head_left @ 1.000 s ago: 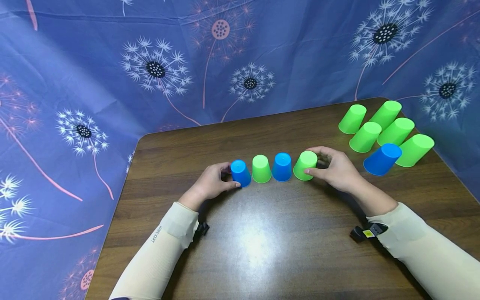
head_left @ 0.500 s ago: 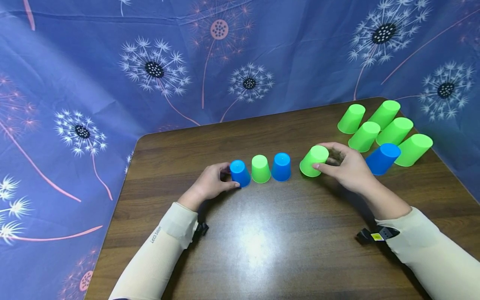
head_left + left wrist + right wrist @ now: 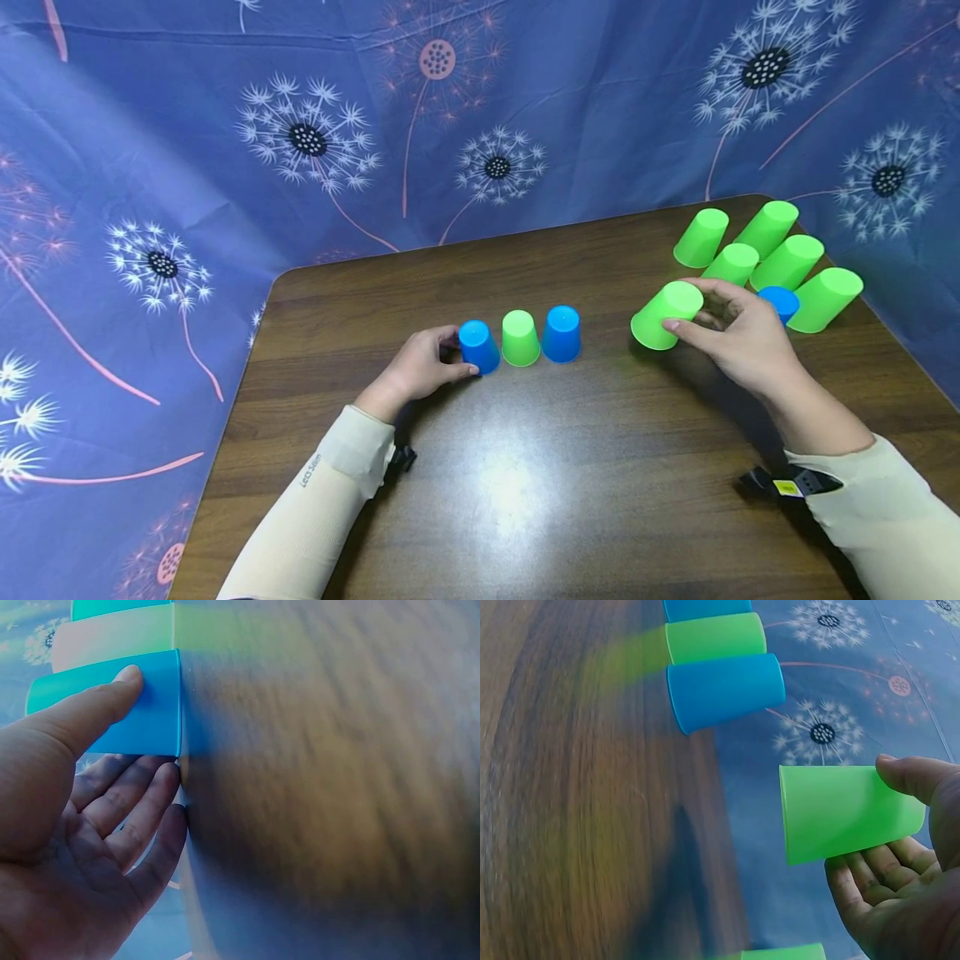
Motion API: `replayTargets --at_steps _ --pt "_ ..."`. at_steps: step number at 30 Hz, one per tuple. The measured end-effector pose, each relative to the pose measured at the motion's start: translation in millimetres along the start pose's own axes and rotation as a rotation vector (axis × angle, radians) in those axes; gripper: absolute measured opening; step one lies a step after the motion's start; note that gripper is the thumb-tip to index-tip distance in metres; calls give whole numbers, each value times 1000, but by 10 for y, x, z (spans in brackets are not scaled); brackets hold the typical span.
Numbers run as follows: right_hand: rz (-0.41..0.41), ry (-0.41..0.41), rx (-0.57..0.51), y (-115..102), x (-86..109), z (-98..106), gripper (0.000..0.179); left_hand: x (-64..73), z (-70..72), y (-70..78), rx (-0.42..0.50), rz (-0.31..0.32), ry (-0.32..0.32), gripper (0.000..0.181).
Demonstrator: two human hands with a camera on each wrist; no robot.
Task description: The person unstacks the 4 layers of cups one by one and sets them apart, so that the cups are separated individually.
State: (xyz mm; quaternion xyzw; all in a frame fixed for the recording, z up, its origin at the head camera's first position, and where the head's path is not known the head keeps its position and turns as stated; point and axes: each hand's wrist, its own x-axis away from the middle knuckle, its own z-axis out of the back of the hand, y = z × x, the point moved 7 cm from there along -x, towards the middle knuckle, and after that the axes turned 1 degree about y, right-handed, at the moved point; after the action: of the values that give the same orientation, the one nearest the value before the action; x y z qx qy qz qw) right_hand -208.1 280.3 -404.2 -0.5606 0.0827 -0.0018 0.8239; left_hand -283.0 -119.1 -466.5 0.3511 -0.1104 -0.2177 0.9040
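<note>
In the head view a short row of upside-down cups stands mid-table: a blue cup (image 3: 479,348), a green cup (image 3: 521,338) and another blue cup (image 3: 562,335). My left hand (image 3: 423,367) holds the leftmost blue one, thumb on its near side and fingers behind it; the left wrist view shows the thumb pressed on its wall. To the right of the row my right hand (image 3: 742,337) grips a second green cup (image 3: 663,317) between thumb and fingers. The right wrist view shows this held cup (image 3: 847,814) lifted off the table, mouth down.
Several green cups (image 3: 828,302) stand upside down at the table's back right corner. A blue cup (image 3: 780,302) among them is partly hidden behind my right hand. A blue dandelion-print cloth (image 3: 600,125) hangs behind the wooden table (image 3: 450,517).
My right hand has lifted the green cup from the row's right end and carried it rightward, toward the cups at the back right. The left hand and its blue cup have stayed put.
</note>
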Motion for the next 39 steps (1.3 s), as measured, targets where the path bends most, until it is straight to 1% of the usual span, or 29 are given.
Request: replayTargets --at_steps 6,12,19,21,25,29,34,37,39 --pt "26 56 16 6 45 180 54 -1 -6 4 -2 11 -5 46" --pt "-7 110 56 60 116 364 52 -1 -4 10 -3 11 -8 45" --pt "-23 173 33 130 213 536 52 -1 -1 -4 -6 3 -4 47" --pt "-27 182 21 148 243 582 52 -2 -2 -5 -1 1 -4 46" --pt "-34 185 -57 204 294 657 53 -8 -6 -9 4 -1 -7 45" --pt "-50 188 -60 266 342 721 54 -16 -7 -18 2 -2 -4 45" --pt "-48 204 25 310 401 768 53 -25 -8 -26 2 -4 -3 45" --pt "-66 214 92 355 457 792 51 -24 -10 -28 1 -2 -6 45" --pt "-78 217 117 394 496 823 51 -18 -6 -26 1 1 -5 44"
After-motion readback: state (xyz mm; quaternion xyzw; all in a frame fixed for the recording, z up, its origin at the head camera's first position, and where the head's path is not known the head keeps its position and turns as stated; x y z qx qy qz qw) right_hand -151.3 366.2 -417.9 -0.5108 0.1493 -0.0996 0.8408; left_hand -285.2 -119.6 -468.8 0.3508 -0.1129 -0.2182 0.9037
